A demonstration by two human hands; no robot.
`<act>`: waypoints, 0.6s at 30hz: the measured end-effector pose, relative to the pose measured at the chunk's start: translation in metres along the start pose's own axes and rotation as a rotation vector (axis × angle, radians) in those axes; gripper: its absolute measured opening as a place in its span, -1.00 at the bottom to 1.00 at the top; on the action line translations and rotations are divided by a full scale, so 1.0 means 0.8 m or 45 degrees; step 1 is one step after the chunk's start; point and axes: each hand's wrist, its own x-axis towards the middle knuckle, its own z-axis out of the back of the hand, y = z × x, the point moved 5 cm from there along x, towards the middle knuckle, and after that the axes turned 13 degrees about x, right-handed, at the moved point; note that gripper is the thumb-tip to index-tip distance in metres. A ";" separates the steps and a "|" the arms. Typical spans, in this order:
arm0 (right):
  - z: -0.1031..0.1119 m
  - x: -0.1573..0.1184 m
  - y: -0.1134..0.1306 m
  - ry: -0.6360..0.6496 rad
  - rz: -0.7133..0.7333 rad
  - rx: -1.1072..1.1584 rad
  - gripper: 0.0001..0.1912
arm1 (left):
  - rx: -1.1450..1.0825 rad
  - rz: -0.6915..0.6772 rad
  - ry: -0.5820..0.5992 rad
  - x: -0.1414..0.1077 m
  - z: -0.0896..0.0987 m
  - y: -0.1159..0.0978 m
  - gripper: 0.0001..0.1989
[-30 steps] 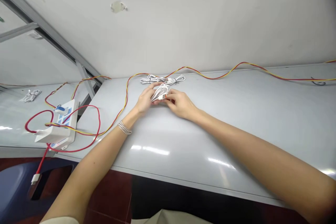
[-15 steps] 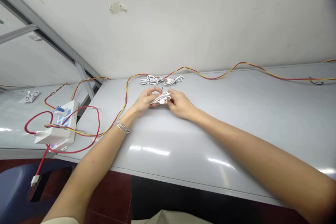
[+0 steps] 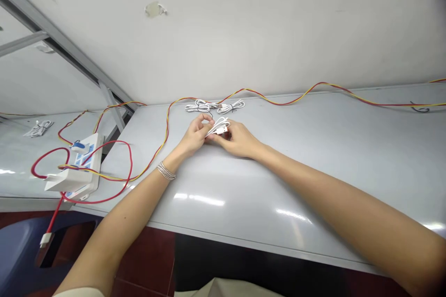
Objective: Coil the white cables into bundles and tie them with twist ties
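Between my two hands is a coiled white USB cable [image 3: 219, 125], its plug with an orange-red tip lying toward the right. My left hand [image 3: 195, 135] pinches the coil's left side, and a thin black tie [image 3: 211, 114] sticks up by its fingertips. My right hand [image 3: 240, 140] is closed around the right side near the plug; some of its fingers are hidden behind the cable. Just beyond my hands lie more white cables, one bundle [image 3: 198, 107] at the left and another bundle [image 3: 231, 107] at the right, each bound with a black tie.
A red-and-yellow twisted wire [image 3: 292, 103] runs along the back of the grey table [image 3: 334, 148]. At the left, a white power strip [image 3: 98, 148] carries a white charger [image 3: 69, 180] with a red cable [image 3: 130, 160]. Another tied white cable [image 3: 38, 128] lies far left.
The coiled cable has shifted slightly right and tilted. My right thumb now reaches left beneath it, and the black tie's end has moved left with my left fingers.
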 end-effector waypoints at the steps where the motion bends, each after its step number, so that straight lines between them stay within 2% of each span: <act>1: 0.001 0.001 -0.002 -0.022 -0.030 0.021 -0.65 | 0.009 -0.002 -0.014 0.000 -0.001 0.000 -0.55; 12: 0.002 0.007 -0.008 0.010 -0.179 0.211 -0.63 | 0.045 -0.054 -0.106 -0.004 -0.004 -0.008 -0.63; 18: 0.000 0.008 -0.011 0.052 -0.193 0.449 -0.63 | 0.011 -0.017 -0.118 -0.008 -0.008 -0.011 -0.69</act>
